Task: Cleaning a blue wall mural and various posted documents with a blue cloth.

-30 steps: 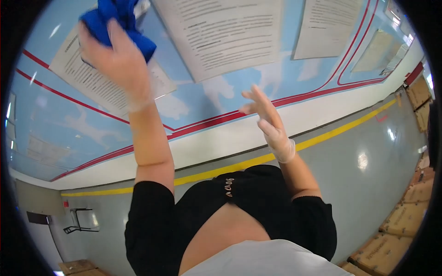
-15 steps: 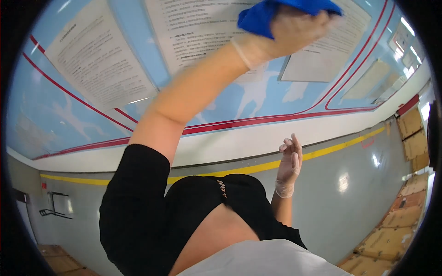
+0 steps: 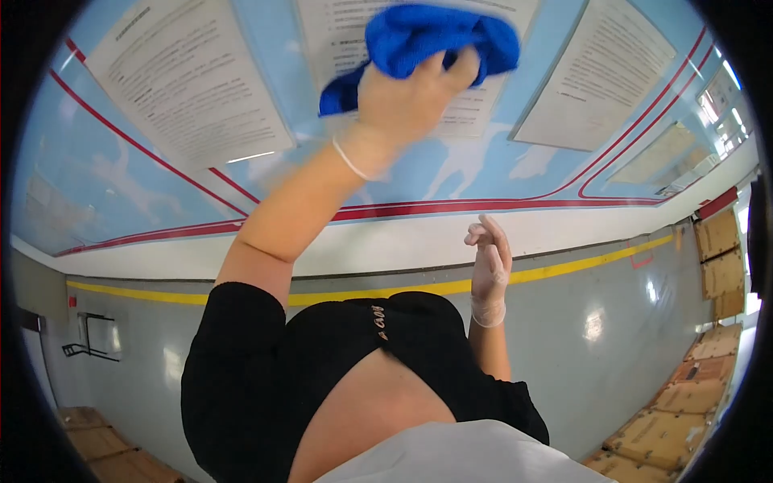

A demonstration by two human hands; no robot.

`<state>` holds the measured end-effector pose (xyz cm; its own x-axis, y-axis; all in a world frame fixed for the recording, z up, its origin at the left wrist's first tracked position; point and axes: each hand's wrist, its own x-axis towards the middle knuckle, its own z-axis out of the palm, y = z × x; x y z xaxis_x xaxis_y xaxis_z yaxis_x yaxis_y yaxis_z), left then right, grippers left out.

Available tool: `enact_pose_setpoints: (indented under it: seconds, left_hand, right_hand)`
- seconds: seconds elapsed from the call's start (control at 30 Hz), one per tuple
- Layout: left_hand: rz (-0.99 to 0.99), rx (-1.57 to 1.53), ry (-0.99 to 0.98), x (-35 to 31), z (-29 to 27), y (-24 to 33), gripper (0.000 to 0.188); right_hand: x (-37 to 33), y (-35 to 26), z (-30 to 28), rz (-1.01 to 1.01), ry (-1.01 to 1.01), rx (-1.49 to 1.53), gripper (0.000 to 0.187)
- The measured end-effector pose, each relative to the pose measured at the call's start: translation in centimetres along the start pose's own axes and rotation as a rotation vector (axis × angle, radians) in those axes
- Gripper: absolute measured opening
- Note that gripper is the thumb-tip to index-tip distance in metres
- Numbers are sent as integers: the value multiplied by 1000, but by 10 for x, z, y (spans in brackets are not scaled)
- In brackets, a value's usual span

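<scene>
The blue cloth [image 3: 419,40] is sitting high up, in front of the middle printed sheet [image 3: 342,24] on the blue wall [image 3: 262,36], and I'm watching that paper most. If the cloth is pressing on it, a bunched fold could be catching a sheet edge and lifting, creasing or tearing it; from here I'm not managing to tell whether they're touching. The left printed sheet [image 3: 189,88] and the right printed sheet [image 3: 600,80] are hanging close on either side, so a wide sweep could be snagging their edges too. One end of the cloth is trailing loose at its lower left, and a slack hold on thin, smooth glove film could be letting the bundle slip. The left hand [image 3: 407,105] is curling round the cloth, fingers bent, looking slightly blurred; its arm is slanting up and across to the right, the elbow a little bent. The right hand [image 3: 489,270] is hovering lower, near the chest, bent at the elbow, palm turned inward, fingers loosely half-curled, gripping nothing and steadying nothing.
</scene>
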<state>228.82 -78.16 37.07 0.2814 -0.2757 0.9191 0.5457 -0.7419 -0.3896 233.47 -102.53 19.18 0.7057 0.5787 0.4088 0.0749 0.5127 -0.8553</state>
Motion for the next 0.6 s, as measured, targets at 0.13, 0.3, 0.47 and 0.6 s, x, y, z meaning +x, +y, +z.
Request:
enact_pose_setpoints:
  seconds: [0.13, 0.3, 0.47, 0.6]
  left_hand:
    - [-13, -116, -153, -90, -17, 14, 27]
    - [-121, -454, -455, -180, -58, -4, 31]
    - [-151, -388, -586, -146, -77, -44, 36]
    - [-224, -86, 193, -15, -74, -122, 39]
  right_hand:
    - [1, -3, 12, -9, -117, -62, 48]
    - [-7, -9, 20, 17, -145, -92, 45]
    - [-8, -8, 26, 34, -79, -80, 43]
    - [-3, -7, 31, -18, -72, -51, 42]
